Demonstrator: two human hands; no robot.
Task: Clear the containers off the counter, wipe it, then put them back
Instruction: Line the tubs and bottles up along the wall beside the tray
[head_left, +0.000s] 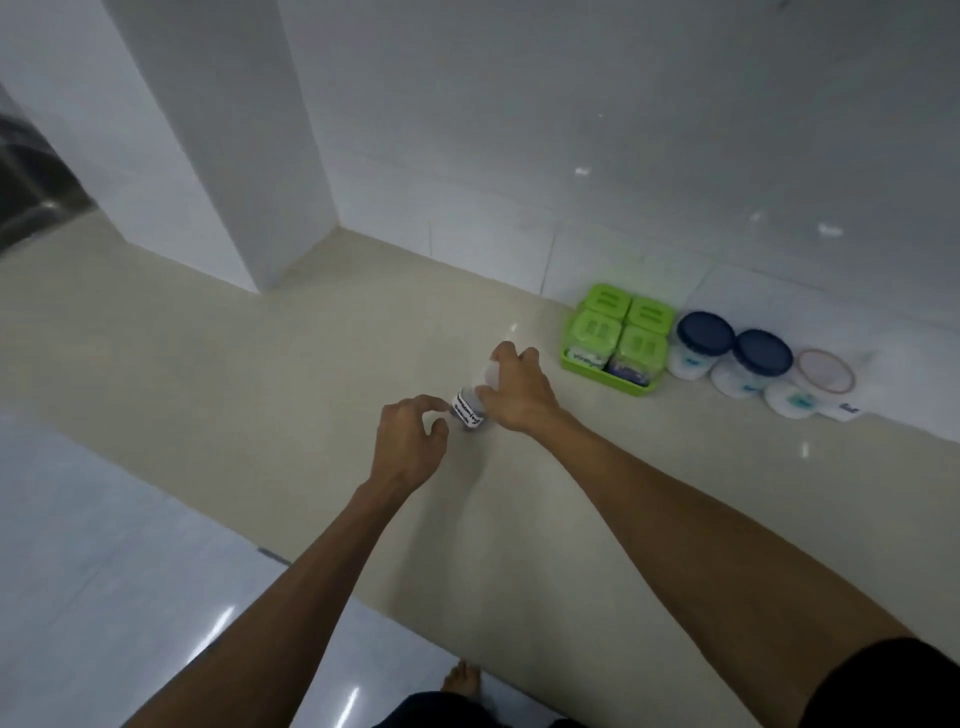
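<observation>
The small labelled container (470, 411) lies tilted over the tabletop (260, 374), near its middle. The right hand (517, 392) has its grip closed round the container's upper part, fingers curled over it. The left hand (410, 441) is at the lower end, thumb and forefinger half-curled; whether they touch it cannot be told. A green tray (602, 376) stands near, to the right.

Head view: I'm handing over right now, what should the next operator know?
Right hand grips the small labelled jar at its white-cap end, tilted over the counter.
Left hand curls at the jar's other end; grip unclear.
Green tray of four green-lidded containers, two blue-lidded tubs and a clear-lidded tub stand against the wall.
No cloth in view; wiping stage unknown. Left: at least setting this jar down.
</observation>
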